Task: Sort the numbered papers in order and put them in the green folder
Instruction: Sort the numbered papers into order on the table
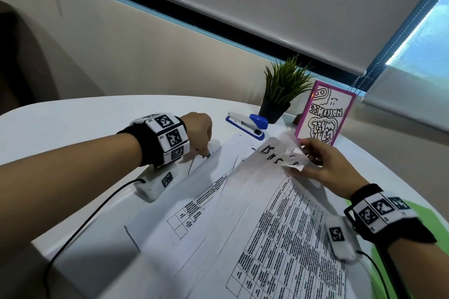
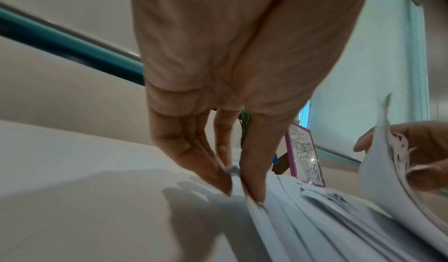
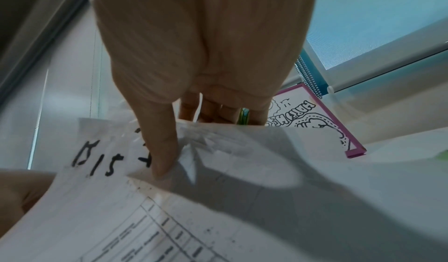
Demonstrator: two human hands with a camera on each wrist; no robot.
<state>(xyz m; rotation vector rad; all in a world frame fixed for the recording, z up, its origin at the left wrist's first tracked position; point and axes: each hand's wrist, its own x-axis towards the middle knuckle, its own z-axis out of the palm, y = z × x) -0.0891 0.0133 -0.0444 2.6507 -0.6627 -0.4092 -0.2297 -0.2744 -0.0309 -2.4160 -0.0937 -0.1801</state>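
left hand (image 1: 198, 128): fingertips pinching far-left corner of fanned white printed papers (image 1: 243, 213) | right hand (image 1: 323, 165): thumb and fingers gripping lifted far corners, numerals hand-written there | papers: spread on round white desk (image 1: 85, 128) | green folder (image 1: 427, 216): edge showing beneath right wrist

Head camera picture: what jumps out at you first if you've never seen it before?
Probably the fan of papers spread across the white table, with the right hand lifting corners marked with handwritten numbers and the left hand pinching the far left edge. Next, the pink-framed doodle card at the back right, beside a small potted plant.
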